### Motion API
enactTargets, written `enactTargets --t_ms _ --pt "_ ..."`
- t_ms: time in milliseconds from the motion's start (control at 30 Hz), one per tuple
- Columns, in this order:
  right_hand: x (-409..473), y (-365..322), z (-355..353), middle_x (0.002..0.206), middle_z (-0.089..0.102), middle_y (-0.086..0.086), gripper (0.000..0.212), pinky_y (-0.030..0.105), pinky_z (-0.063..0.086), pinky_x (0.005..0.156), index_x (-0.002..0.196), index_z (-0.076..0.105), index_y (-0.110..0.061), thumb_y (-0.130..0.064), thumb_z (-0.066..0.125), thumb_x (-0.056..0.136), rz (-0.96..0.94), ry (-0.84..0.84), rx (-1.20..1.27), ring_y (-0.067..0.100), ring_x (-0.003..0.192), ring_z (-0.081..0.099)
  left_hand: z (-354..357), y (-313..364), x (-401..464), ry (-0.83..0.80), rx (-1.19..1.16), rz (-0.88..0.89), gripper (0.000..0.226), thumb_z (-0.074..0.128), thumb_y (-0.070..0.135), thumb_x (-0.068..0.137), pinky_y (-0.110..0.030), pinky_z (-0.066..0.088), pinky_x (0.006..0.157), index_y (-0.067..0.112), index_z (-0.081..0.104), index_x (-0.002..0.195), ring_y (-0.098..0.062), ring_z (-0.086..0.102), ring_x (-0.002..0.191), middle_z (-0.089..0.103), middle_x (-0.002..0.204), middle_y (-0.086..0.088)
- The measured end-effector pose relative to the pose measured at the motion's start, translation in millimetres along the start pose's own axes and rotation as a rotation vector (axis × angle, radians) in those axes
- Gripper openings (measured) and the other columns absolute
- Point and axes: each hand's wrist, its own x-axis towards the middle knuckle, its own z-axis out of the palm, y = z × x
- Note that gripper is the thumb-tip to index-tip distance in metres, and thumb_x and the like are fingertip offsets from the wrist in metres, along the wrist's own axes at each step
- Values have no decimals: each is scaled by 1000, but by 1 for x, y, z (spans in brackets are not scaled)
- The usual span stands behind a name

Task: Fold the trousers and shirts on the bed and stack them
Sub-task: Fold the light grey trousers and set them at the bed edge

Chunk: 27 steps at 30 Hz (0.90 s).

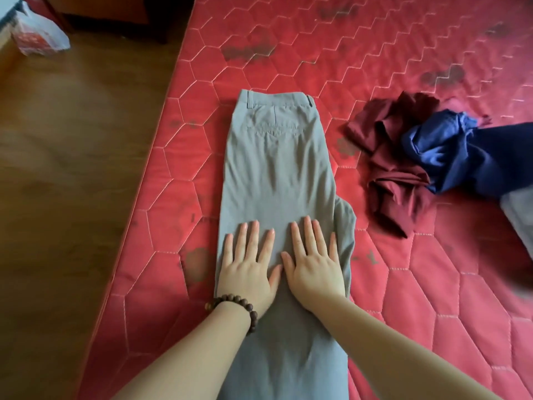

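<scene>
I look down on a wooden floor (57,168) at left and a bed (403,298) with a red quilted mattress, stained dark in patches. Grey trousers (277,168) lie lengthwise along the mattress's left part, one leg folded over the other, waistband far from me. To their right sits a crumpled maroon garment (395,174), a blue one (461,151) overlapping it. My left hand (248,267) and right hand (314,264) both lie flat, fingers spread, pressing on the trousers side by side, thumbs nearly touching. A beaded bracelet (233,307) circles my left wrist.
</scene>
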Motion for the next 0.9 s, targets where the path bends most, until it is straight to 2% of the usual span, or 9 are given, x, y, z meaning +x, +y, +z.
enactTargets --t_ms 100,267,433,533,733,900 --pt "-44 -13 6 161 -11 2 61 41 -14 118 153 -4 -23 -43 19 100 38 -42 30 17 147 -17 4 11 -43 -53 -9 -4 64 23 46 91 -52 20 117 21 30 150 -30 21 145 25 157 -12" --pt "-120 -29 13 161 -11 2 59 39 -18 117 153 -4 -22 -40 19 102 45 -73 31 18 146 -18 6 23 -118 -77 -43 -5 59 24 39 93 -50 27 115 18 38 146 -28 29 143 33 154 -8" --pt "-195 -40 24 160 -10 3 57 37 -18 116 153 -3 -22 -38 21 103 65 -78 38 16 143 -23 12 29 -187 -107 -43 44 61 26 40 92 -50 28 114 16 38 146 -29 29 143 32 154 -10" --pt "-235 -45 35 160 -13 2 58 37 -18 117 153 -6 -22 -38 19 103 87 -62 31 16 144 -23 19 30 -222 -103 -47 64 62 25 40 92 -50 23 116 16 32 149 -29 23 145 26 156 -11" --pt "-293 -49 52 160 -3 6 59 39 -7 119 153 6 -18 -36 27 102 70 -10 29 20 147 -10 35 36 -278 -96 -40 51 62 23 41 94 -50 17 118 14 25 151 -28 15 147 19 158 -13" --pt "-342 -48 62 159 3 9 59 40 0 120 152 10 -16 -41 18 99 40 1 17 23 148 -1 47 51 -336 -83 -48 10 62 22 39 95 -49 13 118 14 21 152 -28 13 148 16 159 -12"
